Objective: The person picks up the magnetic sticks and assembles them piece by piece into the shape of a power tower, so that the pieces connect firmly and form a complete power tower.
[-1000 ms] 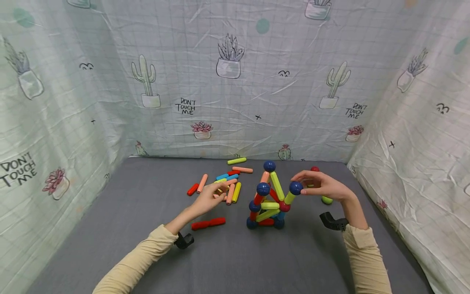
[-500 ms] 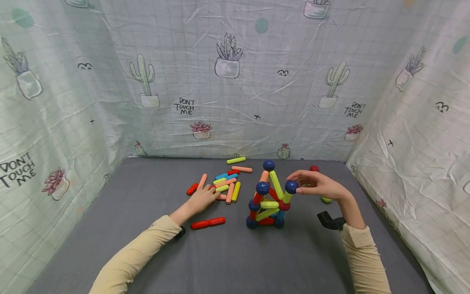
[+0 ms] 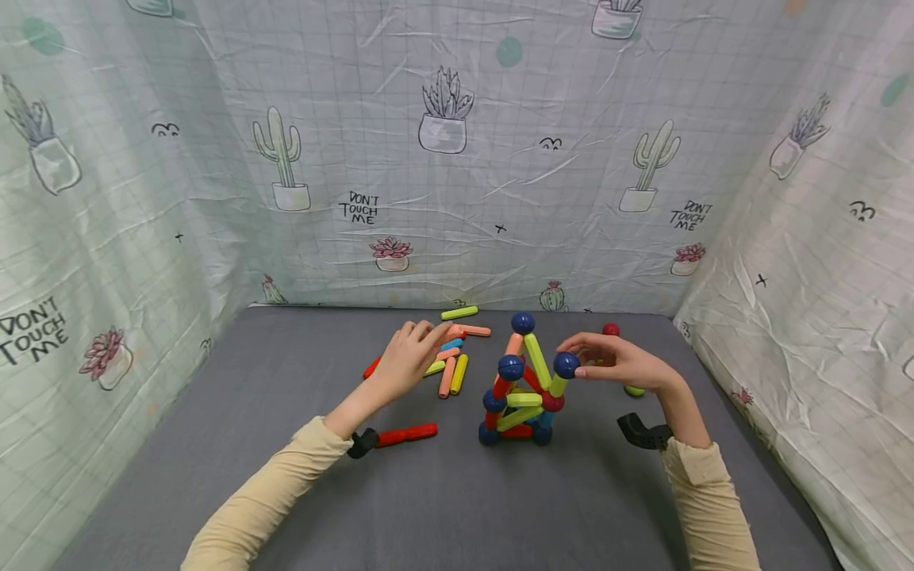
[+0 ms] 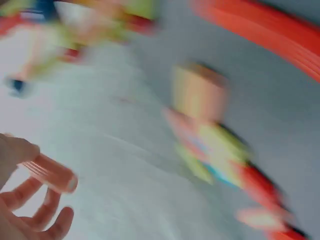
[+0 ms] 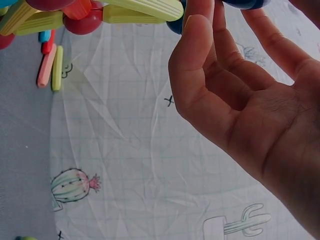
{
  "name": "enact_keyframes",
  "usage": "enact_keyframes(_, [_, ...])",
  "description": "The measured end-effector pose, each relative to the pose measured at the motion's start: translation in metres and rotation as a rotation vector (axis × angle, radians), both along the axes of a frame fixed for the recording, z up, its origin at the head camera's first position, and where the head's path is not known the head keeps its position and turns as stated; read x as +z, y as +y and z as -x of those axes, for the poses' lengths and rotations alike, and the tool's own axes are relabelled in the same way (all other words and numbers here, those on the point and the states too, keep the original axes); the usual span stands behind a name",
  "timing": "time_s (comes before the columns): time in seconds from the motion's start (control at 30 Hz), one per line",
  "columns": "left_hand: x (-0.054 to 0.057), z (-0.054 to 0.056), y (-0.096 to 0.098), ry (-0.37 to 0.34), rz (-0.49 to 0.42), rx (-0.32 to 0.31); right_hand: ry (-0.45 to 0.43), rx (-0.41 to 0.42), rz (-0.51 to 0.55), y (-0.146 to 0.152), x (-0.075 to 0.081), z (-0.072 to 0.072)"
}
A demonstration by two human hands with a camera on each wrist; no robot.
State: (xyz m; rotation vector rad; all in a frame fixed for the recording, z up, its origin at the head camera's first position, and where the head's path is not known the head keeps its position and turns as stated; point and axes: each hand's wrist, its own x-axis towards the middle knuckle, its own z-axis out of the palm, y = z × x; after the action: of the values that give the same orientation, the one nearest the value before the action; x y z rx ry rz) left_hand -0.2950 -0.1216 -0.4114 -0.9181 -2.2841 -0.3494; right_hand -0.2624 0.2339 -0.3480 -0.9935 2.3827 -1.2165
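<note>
My left hand (image 3: 408,357) is raised above the loose sticks and pinches a salmon-coloured magnetic stick (image 4: 50,173) between thumb and fingers. To the right stands a structure of magnetic sticks and balls, with a dark blue ball (image 3: 524,323) at its peak. My right hand (image 3: 620,361) holds another blue ball (image 3: 566,365) at the end of a lime stick (image 3: 558,386), which joins a red ball (image 3: 553,402) on the structure. In the right wrist view the fingers reach up to that ball, which is partly cut off by the frame's top.
Beneath and beyond my left hand lie several loose sticks, among them a yellow one (image 3: 459,374) and a far lime one (image 3: 459,312). Red sticks (image 3: 407,434) lie nearer. A red ball (image 3: 610,329) and a green ball (image 3: 634,391) sit by my right hand. A printed curtain (image 3: 343,159) surrounds the table.
My left hand reached down to the pile, then rose away from it with a salmon-coloured stick. My right hand shifted slightly left with the blue ball, then stayed there.
</note>
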Motion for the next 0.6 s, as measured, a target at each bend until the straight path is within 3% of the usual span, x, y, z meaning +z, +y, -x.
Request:
enact_keyframes(0.13, [0.042, -0.026, 0.030, -0.225, -0.392, -0.294, -0.001, -0.003, 0.004, 0.000, 0.000, -0.001])
enact_keyframes(0.23, [0.061, -0.044, 0.051, -0.311, -0.510, -0.461, -0.008, -0.008, 0.009, 0.001, -0.001, -0.001])
enact_keyframes(0.37, [0.070, -0.055, 0.074, -0.264, -0.416, -0.586, -0.007, -0.008, 0.012, 0.002, -0.002, -0.001])
enact_keyframes(0.47, [0.068, -0.056, 0.088, -0.165, -0.283, -0.638, 0.000, -0.003, 0.017, 0.003, -0.002, -0.001])
enact_keyframes(0.53, [0.065, -0.056, 0.094, -0.069, -0.181, -0.621, 0.002, 0.000, 0.019, 0.003, -0.002, -0.002])
enact_keyframes(0.6, [0.061, -0.056, 0.098, 0.030, -0.084, -0.563, 0.011, 0.011, 0.020, 0.004, -0.002, -0.002])
